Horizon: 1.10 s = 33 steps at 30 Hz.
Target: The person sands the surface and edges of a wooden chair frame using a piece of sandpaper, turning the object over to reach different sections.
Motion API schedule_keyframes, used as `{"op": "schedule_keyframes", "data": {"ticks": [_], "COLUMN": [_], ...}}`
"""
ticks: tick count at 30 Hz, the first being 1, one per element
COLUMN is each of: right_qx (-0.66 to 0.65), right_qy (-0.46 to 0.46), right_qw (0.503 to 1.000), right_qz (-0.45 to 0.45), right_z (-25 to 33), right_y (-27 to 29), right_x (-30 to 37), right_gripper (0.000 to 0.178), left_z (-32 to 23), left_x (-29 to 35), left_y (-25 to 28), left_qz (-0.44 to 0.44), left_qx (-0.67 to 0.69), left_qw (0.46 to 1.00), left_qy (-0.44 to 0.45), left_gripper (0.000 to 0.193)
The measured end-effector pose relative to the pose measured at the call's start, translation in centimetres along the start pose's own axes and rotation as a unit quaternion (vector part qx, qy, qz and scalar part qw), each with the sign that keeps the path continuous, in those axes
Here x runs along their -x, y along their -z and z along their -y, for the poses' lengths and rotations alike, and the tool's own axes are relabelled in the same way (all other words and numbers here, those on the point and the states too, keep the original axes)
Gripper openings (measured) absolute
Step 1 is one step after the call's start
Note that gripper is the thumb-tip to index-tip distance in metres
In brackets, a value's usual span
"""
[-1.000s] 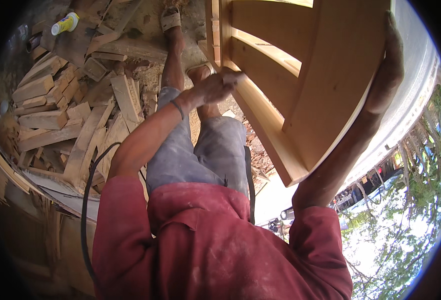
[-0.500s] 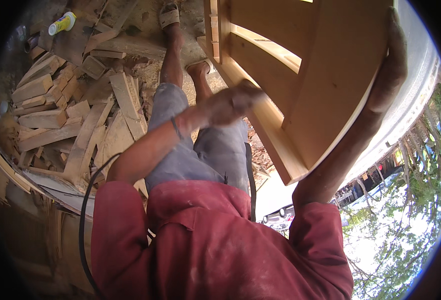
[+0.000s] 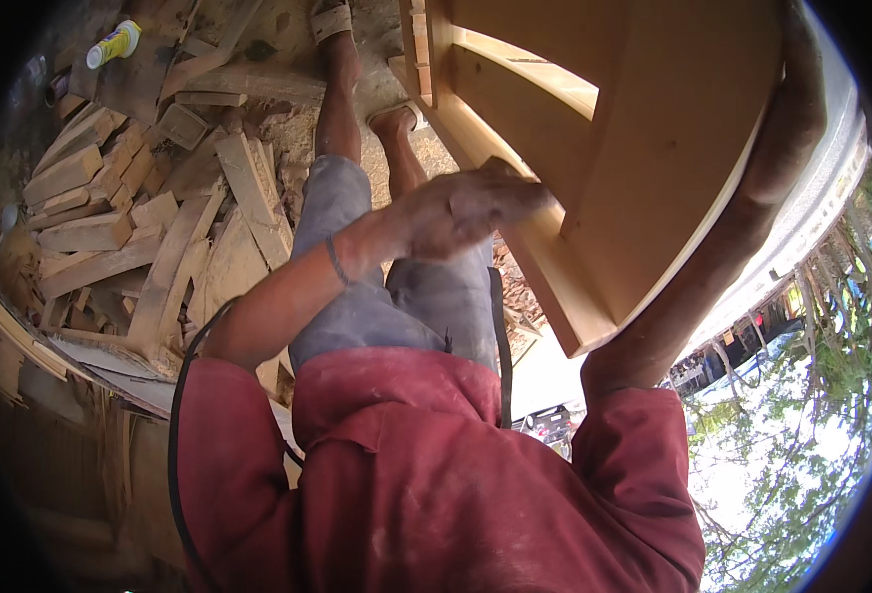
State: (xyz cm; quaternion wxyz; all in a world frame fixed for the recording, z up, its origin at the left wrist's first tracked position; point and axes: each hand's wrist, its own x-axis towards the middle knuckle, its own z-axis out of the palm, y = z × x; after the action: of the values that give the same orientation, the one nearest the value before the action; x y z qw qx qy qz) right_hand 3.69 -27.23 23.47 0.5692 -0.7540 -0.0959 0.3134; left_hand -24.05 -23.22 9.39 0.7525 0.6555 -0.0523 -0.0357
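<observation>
A pale slatted wooden frame (image 3: 663, 158), with a broad panel and curved slats, stands tilted in front of me on the right. My right hand (image 3: 791, 124) grips the panel's outer edge; its fingertips are hidden at the top. Against the frame's near lower rail is my left hand (image 3: 475, 210), blurred by motion. Its fingers are curled and pressed together on the wood. Whatever may be under those fingers cannot be made out.
Wood offcuts (image 3: 85, 232) lie heaped on the ground to my left. Farther off lies a yellow bottle (image 3: 115, 44) with a white end. Longer boards (image 3: 253, 193) lean beside my legs. Trees (image 3: 801, 435) and a parked vehicle (image 3: 549, 423) show at the lower right.
My left hand has shifted slightly to the right along the rail. The right hand stays on the panel's edge, a little farther right in view.
</observation>
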Motion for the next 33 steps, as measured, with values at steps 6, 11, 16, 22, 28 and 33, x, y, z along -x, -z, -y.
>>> {"op": "schedule_keyframes", "data": {"ticks": [6, 11, 16, 22, 28, 33], "right_qx": [0.000, -0.002, 0.000, 0.004, 0.000, 0.002], "right_qy": [-0.003, -0.003, -0.005, -0.004, -0.002, -0.002], "right_qw": [1.000, 1.000, 1.000, 1.000, 1.000, 1.000], "right_qz": [0.011, 0.011, 0.001, 0.006, 0.009, 0.017], "right_z": [-0.2, -0.3, -0.3, 0.2, 0.3, 0.3], "right_y": [-0.4, -0.3, -0.1, -0.3, -0.4, -0.9], "right_x": [-0.1, 0.1, 0.3, 0.2, 0.2, 0.2], "right_gripper": [0.042, 0.042, 0.042, 0.042, 0.042, 0.042], "left_z": [12.9, 10.7, -1.4, 8.2, 13.5, 15.6], "left_x": [-0.6, 0.1, 0.0, 1.0, 1.4, 0.6], "left_y": [2.7, 0.8, 0.2, 1.6, 4.1, 2.9], "left_qz": [0.101, 0.023, 0.045, -0.008, 0.056, 0.085], "left_qx": [0.077, -0.006, 0.006, 0.019, -0.105, -0.286], "left_qw": [0.946, 0.986, 0.998, 0.991, 0.956, 0.926], "left_qy": [0.298, 0.166, -0.050, 0.135, 0.269, 0.230], "left_gripper": [0.049, 0.050, 0.045, 0.054, 0.050, 0.046]}}
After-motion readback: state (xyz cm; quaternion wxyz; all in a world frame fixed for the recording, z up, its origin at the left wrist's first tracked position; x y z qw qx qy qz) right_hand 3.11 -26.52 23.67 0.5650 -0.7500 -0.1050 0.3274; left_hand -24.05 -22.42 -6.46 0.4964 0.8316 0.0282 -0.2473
